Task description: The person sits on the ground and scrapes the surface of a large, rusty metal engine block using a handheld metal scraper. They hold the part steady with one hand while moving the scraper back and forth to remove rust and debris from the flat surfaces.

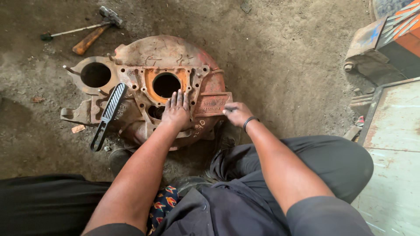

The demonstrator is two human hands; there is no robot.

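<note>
Looking down from the head camera, a person sits on a dirt floor (280, 57) over a large rusty orange cast-metal housing (148, 87) that lies flat just ahead of the knees. The left hand (176, 111) rests palm down on the housing, fingers spread wide and flat, just below a round opening (166, 85) near its middle; it grips nothing. The right hand (237, 113), with a dark band on the wrist, is closed narrowly around a small dark tool (231, 108) whose kind cannot be told, at the right edge of the housing beside a flat rectangular flange (213, 104).

A black ribbed pedal-like bar (109, 114) leans across the housing's left part, near a second round hole (95, 74). Well apart, toward the top left, a hammer (94, 31) with a worn orange-brown wooden handle lies on the floor, crossed by a thin metal rod (72, 31). At the right edge stand a pale scuffed metal panel (393, 144) and, above it, an orange and blue machine part (393, 30). Dark trousers cover both legs.
</note>
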